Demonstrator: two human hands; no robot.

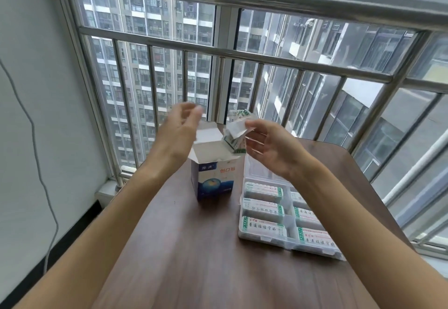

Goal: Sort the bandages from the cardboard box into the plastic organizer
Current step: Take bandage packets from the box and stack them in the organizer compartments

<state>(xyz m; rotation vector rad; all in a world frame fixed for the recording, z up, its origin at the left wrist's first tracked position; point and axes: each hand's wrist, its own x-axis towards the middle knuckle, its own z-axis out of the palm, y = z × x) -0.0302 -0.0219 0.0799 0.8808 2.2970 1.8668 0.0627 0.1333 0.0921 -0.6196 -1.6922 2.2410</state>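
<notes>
Bandages (236, 136) sit mid-frame, pinched in right hand (269, 148) above open box (213, 178) reading 创口贴; left hand (179, 131) hovers open, holding nothing. Organizer (264, 238) lower right.

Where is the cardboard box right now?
In the head view, the cardboard box stands open mid-table, left of the plastic organizer.

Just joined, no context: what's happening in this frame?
A person is moving bandages from a cardboard box into a clear plastic organizer on a wooden table. The right hand pinches a bunch of wrapped bandages above the open box. The left hand hovers beside it, fingers relaxed, holding nothing. The box stands upright with its flaps up. The organizer to its right already has bandage stacks in the compartments that show.
</notes>
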